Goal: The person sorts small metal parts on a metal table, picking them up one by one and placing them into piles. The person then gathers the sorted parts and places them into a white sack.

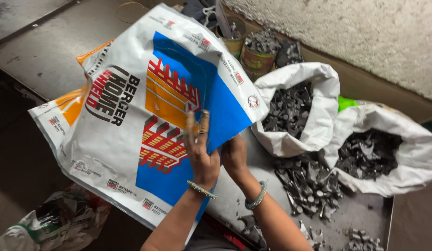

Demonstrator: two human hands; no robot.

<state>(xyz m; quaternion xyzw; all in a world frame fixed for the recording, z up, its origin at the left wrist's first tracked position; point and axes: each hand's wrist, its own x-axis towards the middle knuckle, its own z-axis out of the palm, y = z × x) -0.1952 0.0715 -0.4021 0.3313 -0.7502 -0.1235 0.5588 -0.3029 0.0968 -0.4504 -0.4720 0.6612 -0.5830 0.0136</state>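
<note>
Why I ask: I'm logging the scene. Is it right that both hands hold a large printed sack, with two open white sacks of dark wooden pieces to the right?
Not quite. The head view shows the left hand and right hand holding the large printed sack, but the two open white sacks hold dark metal pieces, not wooden ones.

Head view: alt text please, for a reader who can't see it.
Two bare hands, left hand and right hand, grip the edge of a large white, blue and orange printed sack over a metal table. To the right, two open white bags and a loose pile hold dark metal parts.
</note>
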